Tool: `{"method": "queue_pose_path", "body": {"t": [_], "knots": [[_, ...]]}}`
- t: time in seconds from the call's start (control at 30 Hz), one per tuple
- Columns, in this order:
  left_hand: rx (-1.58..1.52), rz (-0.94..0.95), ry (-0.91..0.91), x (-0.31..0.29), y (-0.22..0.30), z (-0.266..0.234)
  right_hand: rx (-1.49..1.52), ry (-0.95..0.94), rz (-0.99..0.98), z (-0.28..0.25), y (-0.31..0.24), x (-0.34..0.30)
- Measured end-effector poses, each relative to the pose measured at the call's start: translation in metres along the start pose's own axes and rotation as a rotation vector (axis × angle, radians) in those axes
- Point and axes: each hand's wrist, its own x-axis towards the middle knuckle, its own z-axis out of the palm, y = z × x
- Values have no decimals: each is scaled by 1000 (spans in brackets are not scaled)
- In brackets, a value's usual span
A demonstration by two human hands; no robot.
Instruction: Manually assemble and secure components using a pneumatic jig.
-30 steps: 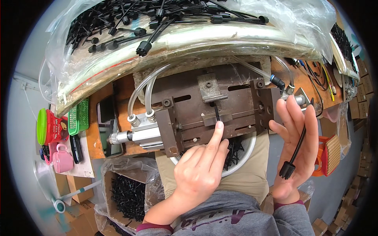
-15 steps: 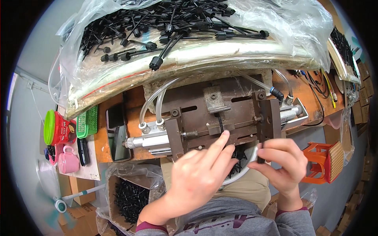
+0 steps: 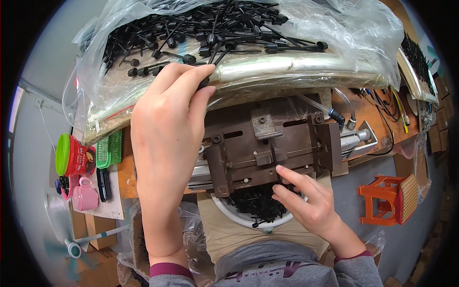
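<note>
My left hand (image 3: 167,124) is raised to the front edge of the plastic-lined heap, thumb and forefinger pinched on a black capped stem (image 3: 204,82). Its thin end points up toward the pile of similar black stems (image 3: 210,36). At the brown metal fixture (image 3: 239,115), my right hand (image 3: 308,203) has its fingertips closed around the lower end of another black stem (image 3: 273,153). That stem lies across the middle of the fixture, below the bolted metal block (image 3: 264,126). The fingers partly hide its lower end.
Beneath the fixture, a white-rimmed basket (image 3: 224,213) of black pieces sits on my lap. Air cylinders (image 3: 354,138) and clear tubes flank the fixture. An orange stool (image 3: 382,201) stands right; a pink mug (image 3: 86,196), green basket (image 3: 110,148) and fan (image 3: 73,248) are left.
My left hand has left the fixture, moved up and left to the heap, and pinched a black stem. My right hand has shifted left from the fixture's right side to the stem at its middle.
</note>
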Motion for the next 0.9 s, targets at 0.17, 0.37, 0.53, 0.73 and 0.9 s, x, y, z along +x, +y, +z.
{"method": "queue_pose_path", "body": {"t": [0.17,0.37,0.53,0.73,0.9], "knots": [[-190,-26,53,-15,22,-12,-141,-13,-68,1,-5,2],[-296,-51,89,-35,36,-13,-305,-97,-91,-5,-16,24],[-364,-19,80,-57,46,-21,-334,-128,-93,-7,-17,25],[-449,-10,-43,-77,54,-24,-251,-253,-61,-26,-17,42],[-501,-14,-178,-102,57,-19,-154,129,-44,-60,14,118]]}}
